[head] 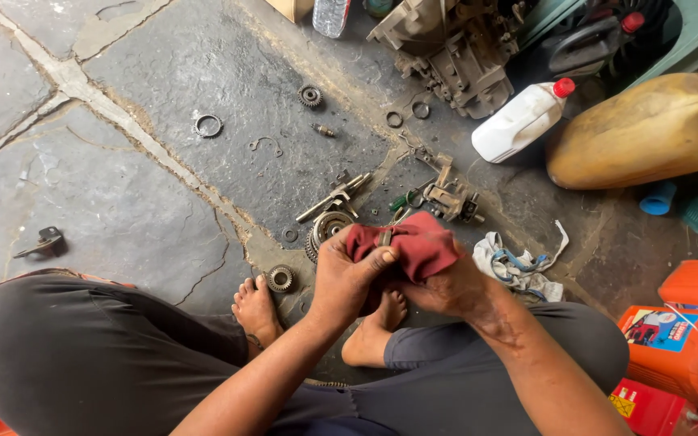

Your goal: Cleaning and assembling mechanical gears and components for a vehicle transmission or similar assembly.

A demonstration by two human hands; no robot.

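Clenched together, left hand (347,278) and right hand (446,289) grasp a red rag (414,246) wrapped around a small metal part (384,237), just beside a gear cluster (325,230).

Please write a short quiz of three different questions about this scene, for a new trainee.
1. True or false: both hands, the left hand and the right hand, grip the dark red cloth.
2. Which thing lies on the stone floor next to the yellow tank?
A. a white plastic bottle with a red cap
B. a blue bucket
C. a hammer
3. Fill in: a small metal ___ lies beside the bare foot.

Key: 1 true; 2 A; 3 gear.
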